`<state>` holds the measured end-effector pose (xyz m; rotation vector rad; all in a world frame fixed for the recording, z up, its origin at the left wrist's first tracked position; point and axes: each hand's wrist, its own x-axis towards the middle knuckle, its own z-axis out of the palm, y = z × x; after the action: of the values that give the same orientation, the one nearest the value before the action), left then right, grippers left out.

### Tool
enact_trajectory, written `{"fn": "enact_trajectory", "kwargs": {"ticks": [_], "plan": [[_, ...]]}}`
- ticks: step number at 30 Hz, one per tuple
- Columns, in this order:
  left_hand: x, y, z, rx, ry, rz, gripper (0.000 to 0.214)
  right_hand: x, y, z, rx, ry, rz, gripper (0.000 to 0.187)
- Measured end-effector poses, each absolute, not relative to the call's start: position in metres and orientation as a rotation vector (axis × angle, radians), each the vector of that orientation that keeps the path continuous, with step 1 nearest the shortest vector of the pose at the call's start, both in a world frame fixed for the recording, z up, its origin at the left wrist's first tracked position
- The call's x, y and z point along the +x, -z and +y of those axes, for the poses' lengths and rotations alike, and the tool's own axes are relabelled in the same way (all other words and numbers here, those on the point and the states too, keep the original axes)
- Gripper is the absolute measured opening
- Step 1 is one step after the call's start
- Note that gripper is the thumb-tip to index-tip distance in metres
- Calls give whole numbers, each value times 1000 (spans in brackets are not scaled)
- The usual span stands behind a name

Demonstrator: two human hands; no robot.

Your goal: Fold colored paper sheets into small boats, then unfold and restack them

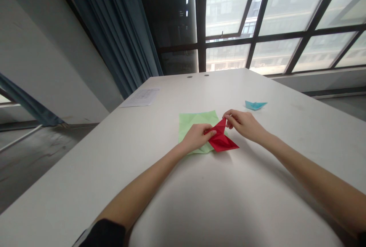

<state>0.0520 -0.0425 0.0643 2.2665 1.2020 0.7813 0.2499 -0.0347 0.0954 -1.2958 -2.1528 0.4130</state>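
Observation:
Between my two hands is a piece of folded red paper [221, 141], with pointed flaps sticking out at the upper right and lower right. My left hand [198, 135] grips its left side, thumb on top and the other fingers partly hidden behind it. My right hand [239, 123] pinches the upper tip between thumb and fingers. Beneath the red paper and my left hand, a creased light green paper sheet [187, 123] lies on the table. Beyond my right hand sits a small blue folded paper boat [255, 105].
The white table [137, 132] stretches away toward the windows [228, 7]. A printed sheet [141, 97] lies near its left edge. Two round holes are set in the far end. A blue curtain [114, 22] hangs behind the table on the left.

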Motion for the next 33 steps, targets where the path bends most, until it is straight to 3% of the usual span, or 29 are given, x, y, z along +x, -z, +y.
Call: {"fn": "enact_trajectory", "kwargs": {"ticks": [13, 20, 28, 33], "plan": [[51, -67, -35, 2164, -880, 1486, 27, 241, -95, -42, -1139, -155, -2391, 19], [53, -67, -37, 2149, -904, 1489, 26, 240, -83, -36, -1031, -15, -2574, 4], [44, -63, -29, 2010, -993, 1638, 22, 241, -90, -45, -827, 277, -2353, 20], [42, -61, -25, 1901, -1002, 1613, 20, 242, -92, -52, -625, 360, -2357, 14]]}}
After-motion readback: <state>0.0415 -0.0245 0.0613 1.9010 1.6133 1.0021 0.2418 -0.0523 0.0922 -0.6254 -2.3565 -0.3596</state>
